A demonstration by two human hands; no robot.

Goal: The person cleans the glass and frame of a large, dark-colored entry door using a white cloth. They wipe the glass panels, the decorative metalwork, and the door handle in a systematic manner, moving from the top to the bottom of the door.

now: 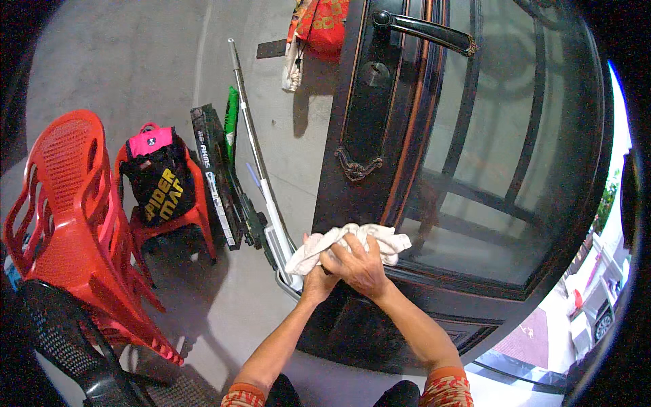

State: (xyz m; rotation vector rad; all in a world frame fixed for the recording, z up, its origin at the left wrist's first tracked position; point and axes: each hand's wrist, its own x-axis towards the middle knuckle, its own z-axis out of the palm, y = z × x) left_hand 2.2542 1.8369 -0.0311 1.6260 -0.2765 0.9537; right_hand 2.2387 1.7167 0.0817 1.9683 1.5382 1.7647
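Observation:
A crumpled white cloth [329, 243] is bunched up between my two hands, in front of the lower part of a dark door. My right hand [363, 268] lies over the cloth with its fingers curled into it. Just to the left and lower, my left hand [319, 279] grips the cloth from beneath; most of its fingers are hidden by the cloth and the right hand. The dark door [359, 129] stands ajar, with a long lever handle [427, 32] near its top and a large glass panel [468, 224] with bars.
Stacked red plastic chairs [74, 237] stand at the left, behind a black chair [61, 339]. A black and pink bag [159, 180] sits on another red chair. A long-handled mop [254, 136] and a long narrow box [213, 176] lean by the wall. A red bag [324, 30] hangs near the door's edge.

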